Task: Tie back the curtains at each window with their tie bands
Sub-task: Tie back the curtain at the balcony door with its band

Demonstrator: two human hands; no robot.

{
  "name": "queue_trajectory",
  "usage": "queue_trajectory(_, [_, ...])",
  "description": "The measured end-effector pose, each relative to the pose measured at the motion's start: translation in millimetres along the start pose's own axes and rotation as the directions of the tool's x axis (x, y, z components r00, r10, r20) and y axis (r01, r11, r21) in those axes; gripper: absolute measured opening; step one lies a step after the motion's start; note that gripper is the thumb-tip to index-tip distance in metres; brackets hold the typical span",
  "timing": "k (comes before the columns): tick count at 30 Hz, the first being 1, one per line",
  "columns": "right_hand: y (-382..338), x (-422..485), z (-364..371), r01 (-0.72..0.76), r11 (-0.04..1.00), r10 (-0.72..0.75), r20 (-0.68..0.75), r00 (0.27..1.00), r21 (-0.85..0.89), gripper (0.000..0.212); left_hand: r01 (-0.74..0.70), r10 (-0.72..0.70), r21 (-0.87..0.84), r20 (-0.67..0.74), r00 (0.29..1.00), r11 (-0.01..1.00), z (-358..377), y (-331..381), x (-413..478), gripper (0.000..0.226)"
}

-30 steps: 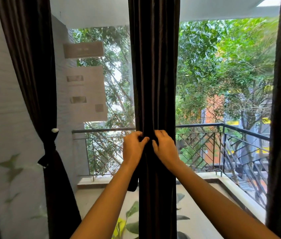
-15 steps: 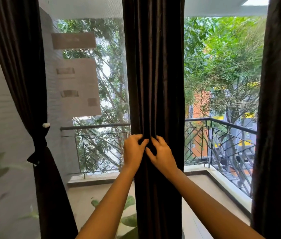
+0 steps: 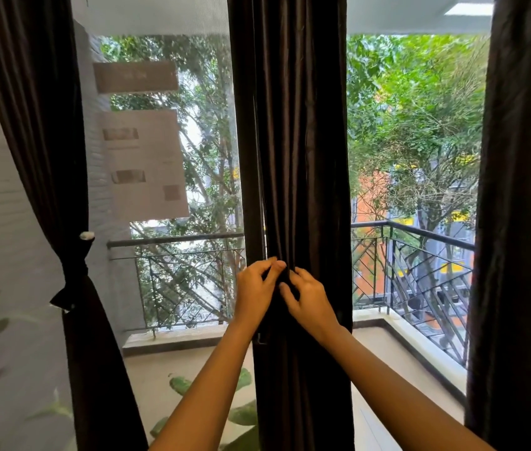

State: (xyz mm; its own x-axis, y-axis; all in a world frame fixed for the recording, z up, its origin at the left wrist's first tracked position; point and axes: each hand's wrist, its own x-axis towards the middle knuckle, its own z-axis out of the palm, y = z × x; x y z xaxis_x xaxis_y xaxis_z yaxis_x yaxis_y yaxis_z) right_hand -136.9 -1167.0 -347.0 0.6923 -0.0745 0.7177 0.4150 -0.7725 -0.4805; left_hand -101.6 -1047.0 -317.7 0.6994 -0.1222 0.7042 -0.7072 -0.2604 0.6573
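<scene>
Head view, one moment at a window onto a balcony. I see the centre curtain (image 3: 300, 157), dark brown and gathered into a narrow column, hanging from 12 o'clock to 6 o'clock through the middle of the frame. Both forearms rise from about 6 o'clock and meet on its front, just below the frame's centre.

(a) My left hand (image 3: 254, 294) has its fingers curled, thumb and forefinger pinching a dark fold of the gathered cloth.
(b) My right hand (image 3: 309, 301), touching the left at the fingertips, is curled on the same fold from the other side. I cannot tell whether the cloth between the fingers is a tie band or the curtain itself.
(c) At 9 o'clock the left curtain (image 3: 29, 125) is cinched at its waist by a dark tie band (image 3: 73, 268), knotted just below a small white knob (image 3: 87, 235) on the wall.
(d) At 3 o'clock the right curtain (image 3: 524, 190) hangs straight down the frame's edge.
(e) Behind the glass, a black balcony railing (image 3: 420, 255) runs from 8 o'clock to 4 o'clock, with green trees (image 3: 420, 109) beyond.
</scene>
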Motion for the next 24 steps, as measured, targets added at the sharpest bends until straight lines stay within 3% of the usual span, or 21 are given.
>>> queue_trajectory(4, [3, -4, -3, -0.035, 0.999, 0.034, -0.052, 0.998, -0.03, 0.031, -0.006, 0.006, -0.025, 0.009, 1.0, 1.0, -9, -5, -3, 0.026])
queue_trajectory(9, [6, -11, -5, -0.227, 0.962, 0.196, -0.198, 0.96, -0.151, 0.038, 0.022, -0.026, -0.052, -0.071, 0.997, 0.998, -20, -2, -9, 0.016])
queue_trajectory(13, [-4, -17, 2, -0.149, 0.968, 0.127, -0.119, 0.985, -0.203, 0.043, 0.087, -0.093, -0.112, -0.049, 0.994, 0.99, -21, 0, -12, 0.029])
queue_trajectory(19, [-18, -19, 9, -0.097, 0.976, 0.095, -0.02, 0.995, -0.193, 0.044, 0.059, -0.056, -0.067, 0.049, 0.997, 0.996, -19, 11, -14, 0.026])
queue_trajectory(24, [-23, -25, 3, -0.104, 0.981, 0.108, 0.011, 0.994, -0.165, 0.043, 0.045, -0.044, -0.043, 0.018, 0.999, 0.998, -14, 19, -19, 0.024])
